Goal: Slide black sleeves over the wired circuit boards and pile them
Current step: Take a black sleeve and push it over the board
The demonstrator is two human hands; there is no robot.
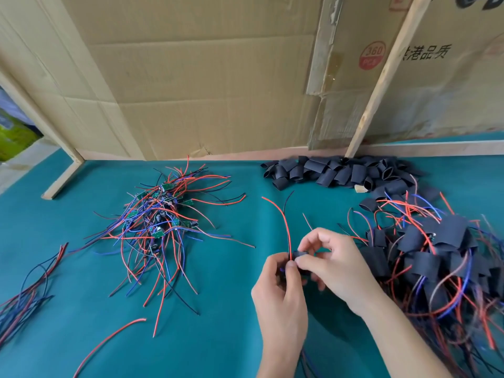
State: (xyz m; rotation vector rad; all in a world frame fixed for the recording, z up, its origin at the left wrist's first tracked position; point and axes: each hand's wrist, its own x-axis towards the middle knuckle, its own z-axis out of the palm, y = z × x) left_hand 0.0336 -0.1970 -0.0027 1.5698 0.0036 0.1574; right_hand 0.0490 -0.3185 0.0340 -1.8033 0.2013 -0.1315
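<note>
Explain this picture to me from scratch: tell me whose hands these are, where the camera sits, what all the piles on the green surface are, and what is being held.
There is no machine here. A person wears one camera on the head, looking forward and down at both bare hands. The left hand and the right hand together pinch a small black sleeve with red and black wires rising from it. They work over a teal cloth-covered table. To the left lies a tangled pile of green circuit boards with red, blue and black wires, still bare. At the back right is a heap of empty black sleeves. On the right is the pile of boards already sleeved. Loose wires lie at the far left. Brown cardboard sheets stand behind.
</note>
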